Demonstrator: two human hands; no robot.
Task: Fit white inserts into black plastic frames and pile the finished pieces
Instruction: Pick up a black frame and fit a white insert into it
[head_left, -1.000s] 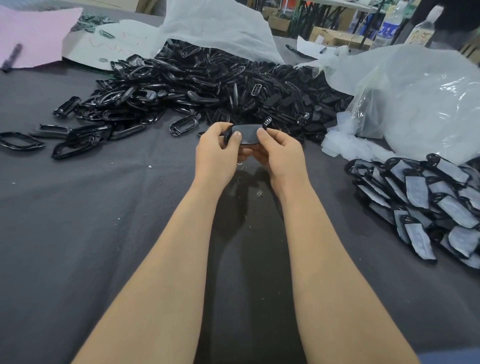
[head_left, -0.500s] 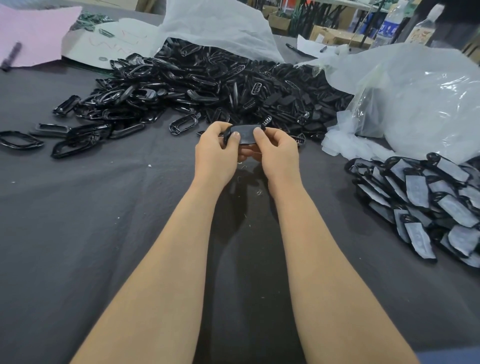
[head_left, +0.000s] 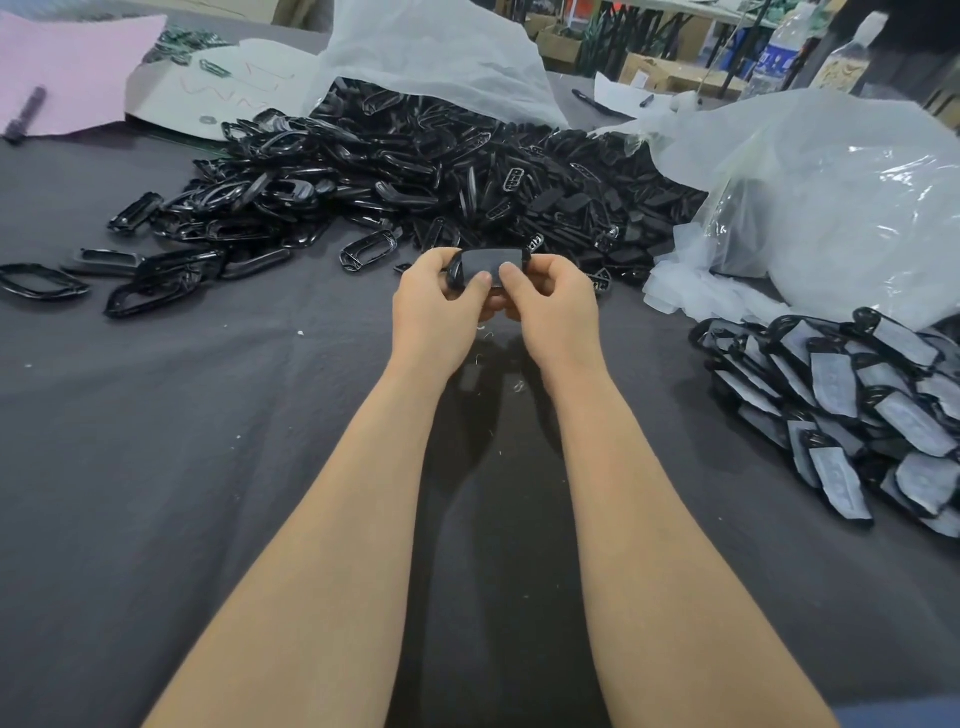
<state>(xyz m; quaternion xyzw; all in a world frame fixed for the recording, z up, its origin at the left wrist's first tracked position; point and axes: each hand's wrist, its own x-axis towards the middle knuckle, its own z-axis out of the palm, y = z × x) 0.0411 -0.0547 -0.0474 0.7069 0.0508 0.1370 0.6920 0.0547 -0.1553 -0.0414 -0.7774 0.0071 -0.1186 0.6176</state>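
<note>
Above the middle of the grey table, my left hand (head_left: 436, 306) and my right hand (head_left: 553, 304) grip one black frame (head_left: 485, 264) between them, one hand at each end. Both thumbs press on its flat greyish face near the middle. Whether an insert sits in it I cannot tell. Behind my hands lies a big heap of loose black frames (head_left: 415, 171). At the right edge rests a pile of finished pieces (head_left: 852, 405), black frames with white inserts.
A clear plastic bag (head_left: 831, 202) of white inserts bulges at the back right, and another white bag (head_left: 431, 52) lies behind the heap. A pink sheet (head_left: 78, 67) with a marker is at the far left. Several stray frames (head_left: 41, 280) dot the left side.
My right thumb has slid left along the frame's face toward my left thumb. Both hands stay at the same spot, still on the frame.
</note>
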